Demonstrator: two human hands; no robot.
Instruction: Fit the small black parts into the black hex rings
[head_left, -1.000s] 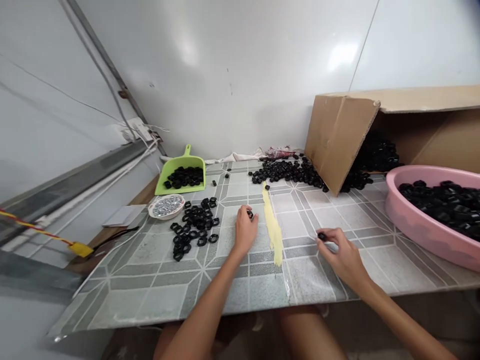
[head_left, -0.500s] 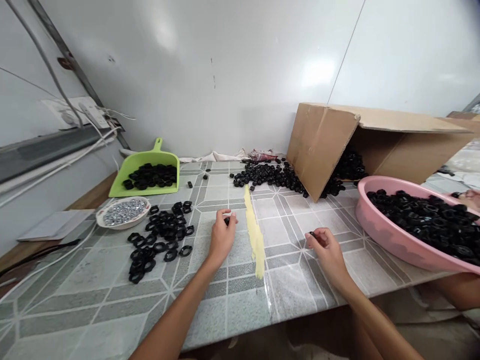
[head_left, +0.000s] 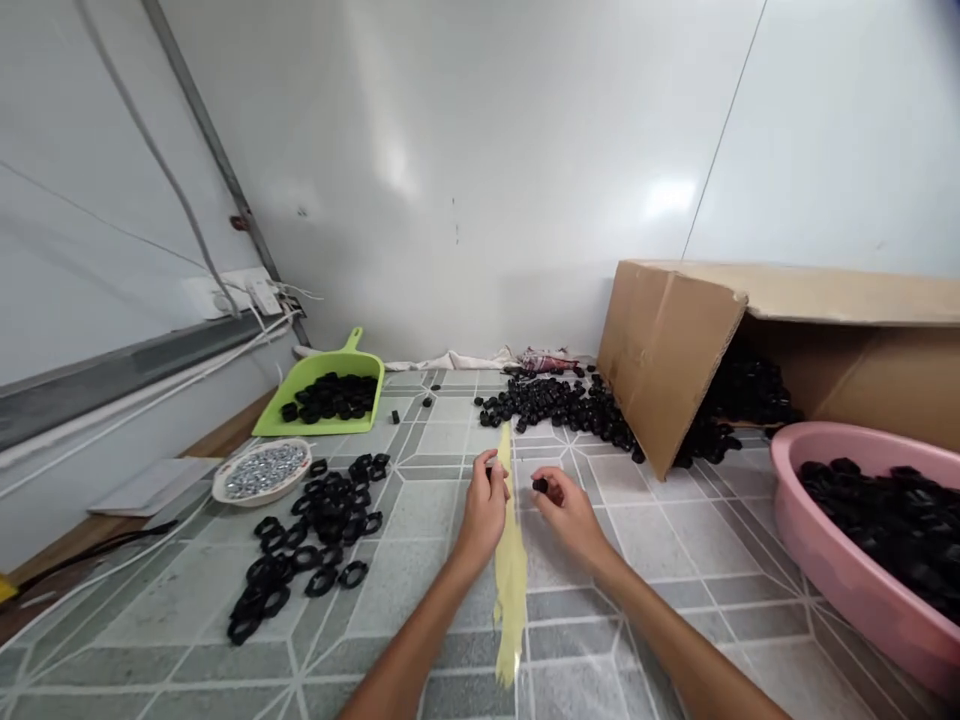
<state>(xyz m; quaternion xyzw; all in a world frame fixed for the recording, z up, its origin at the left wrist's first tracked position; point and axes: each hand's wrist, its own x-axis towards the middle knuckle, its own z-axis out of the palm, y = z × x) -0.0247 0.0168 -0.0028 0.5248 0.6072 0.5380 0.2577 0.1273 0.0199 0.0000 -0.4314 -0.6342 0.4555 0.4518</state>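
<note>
My left hand (head_left: 484,508) is closed over the yellow strip (head_left: 512,590), its fingers around a black piece (head_left: 490,472) that is mostly hidden. Just to its right, my right hand (head_left: 566,505) pinches a small black nut-like part (head_left: 540,485) between thumb and fingertips. A small gap separates the two hands. Left of them lies a loose group of black plastic ring nuts (head_left: 330,515). Beyond the hands, a heap of smaller black parts (head_left: 555,400) spreads from a tipped cardboard box (head_left: 671,350).
At the back left stands a green dustpan (head_left: 315,425) holding black rings. A white bowl (head_left: 219,490) of small shiny metal pieces sits in front of it. On the right is a pink basin (head_left: 795,500) full of black parts. Cables (head_left: 187,375) run along the left wall.
My right hand has moved left with its small black part, close to my left hand. My left hand has shifted right onto the yellow strip. The view has tilted up and turned slightly.
</note>
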